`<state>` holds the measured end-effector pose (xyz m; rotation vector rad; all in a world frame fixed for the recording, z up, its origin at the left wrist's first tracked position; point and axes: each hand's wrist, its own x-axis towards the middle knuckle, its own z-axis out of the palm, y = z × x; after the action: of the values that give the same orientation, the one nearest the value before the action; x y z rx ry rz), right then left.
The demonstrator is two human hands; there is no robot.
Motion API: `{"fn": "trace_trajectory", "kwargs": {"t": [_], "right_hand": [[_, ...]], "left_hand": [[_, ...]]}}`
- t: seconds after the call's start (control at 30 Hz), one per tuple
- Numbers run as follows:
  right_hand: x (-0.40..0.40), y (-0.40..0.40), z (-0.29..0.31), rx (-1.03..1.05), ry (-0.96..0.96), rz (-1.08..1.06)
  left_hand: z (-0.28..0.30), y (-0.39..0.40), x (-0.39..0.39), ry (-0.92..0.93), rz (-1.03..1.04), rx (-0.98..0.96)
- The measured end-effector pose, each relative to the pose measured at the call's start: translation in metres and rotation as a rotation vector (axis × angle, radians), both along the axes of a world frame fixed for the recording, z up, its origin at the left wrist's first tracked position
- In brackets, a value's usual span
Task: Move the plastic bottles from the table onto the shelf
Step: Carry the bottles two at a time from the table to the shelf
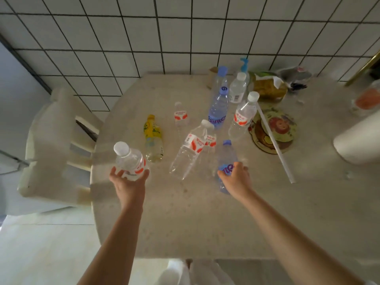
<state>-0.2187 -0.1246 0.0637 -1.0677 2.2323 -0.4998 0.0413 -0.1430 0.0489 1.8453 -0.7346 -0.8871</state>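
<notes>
My left hand [129,182] grips a clear bottle with a white cap and red label [129,161] at the table's left edge. My right hand [236,176] wraps around a pale blue bottle with a purple label [226,159] near the table's middle. Several more plastic bottles stand on the beige table [185,219]: a yellow one [153,138], a small clear one [181,116], a tall clear one with red label [190,149], a big blue one [219,109], and clear white-capped ones [242,117] [238,87]. No shelf is in view.
A white plastic chair [55,145] stands left of the table. A white tube [275,142] lies across a round patterned plate [275,130]. Bags and a blue-topped pump bottle [244,65] sit at the back against the tiled wall. A white roll [359,138] is at right.
</notes>
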Motion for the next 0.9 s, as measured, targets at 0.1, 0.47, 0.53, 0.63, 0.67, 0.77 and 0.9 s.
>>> {"fn": "trace_trajectory", "kwargs": {"t": [0.1, 0.47, 0.53, 0.63, 0.67, 0.77, 0.9], "right_hand": [[-0.009, -0.022, -0.011, 0.088, 0.023, -0.03], [-0.036, -0.058, -0.039, 0.276, -0.237, -0.209], [-0.04, -0.063, -0.038, 0.312, -0.287, -0.224], [-0.047, -0.068, -0.048, 0.328, -0.319, -0.217], [-0.05, -0.07, -0.054, 0.325, -0.331, -0.213], [-0.05, -0.069, -0.062, 0.306, -0.348, -0.202], [-0.049, -0.071, -0.056, 0.301, -0.371, -0.214]], "left_hand": [[-0.01, -0.013, 0.002, 0.057, 0.031, 0.001], [-0.026, -0.028, -0.003, 0.059, 0.126, -0.078], [-0.028, -0.03, -0.003, 0.085, 0.134, -0.093], [-0.027, -0.03, -0.003, 0.105, 0.137, -0.111], [-0.028, -0.031, -0.003, 0.109, 0.143, -0.112], [-0.026, -0.032, -0.003, 0.082, 0.161, -0.117], [-0.019, -0.036, -0.007, 0.052, 0.129, -0.129]]}}
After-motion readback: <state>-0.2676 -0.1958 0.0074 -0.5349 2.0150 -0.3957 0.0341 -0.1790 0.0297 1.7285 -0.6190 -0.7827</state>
